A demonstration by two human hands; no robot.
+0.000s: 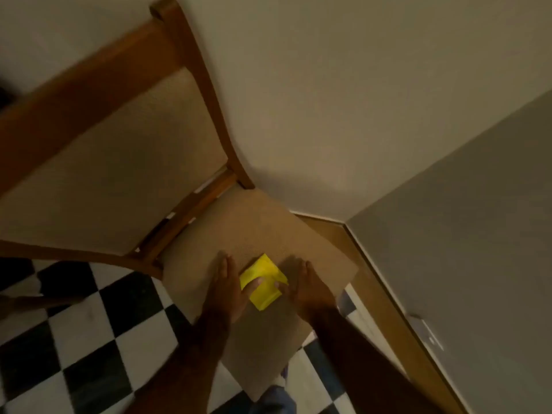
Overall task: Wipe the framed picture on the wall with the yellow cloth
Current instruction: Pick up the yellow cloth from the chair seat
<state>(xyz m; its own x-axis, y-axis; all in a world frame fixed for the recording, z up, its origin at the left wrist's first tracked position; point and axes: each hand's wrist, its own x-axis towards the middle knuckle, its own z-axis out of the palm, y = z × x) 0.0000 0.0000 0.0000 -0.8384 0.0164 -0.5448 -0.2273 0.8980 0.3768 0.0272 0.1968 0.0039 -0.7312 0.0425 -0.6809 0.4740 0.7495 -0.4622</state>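
A small folded yellow cloth (264, 280) lies on the beige padded seat (248, 234) of a wooden chair. My left hand (225, 289) rests flat on the seat just left of the cloth, its thumb lying across the cloth's left edge. On the other side, my right hand (307, 289) has its thumb tip touching the right edge. Both sets of fingers are stretched out and apart; neither hand grips the cloth. No framed picture is in view.
The chair's wooden backrest (191, 73) with a beige panel rises at the left. Plain walls (358, 100) meet in a corner behind the chair, with a wooden baseboard (385, 297) and a wall outlet (427, 330) at the right. Below is a black-and-white checkered floor (89, 339).
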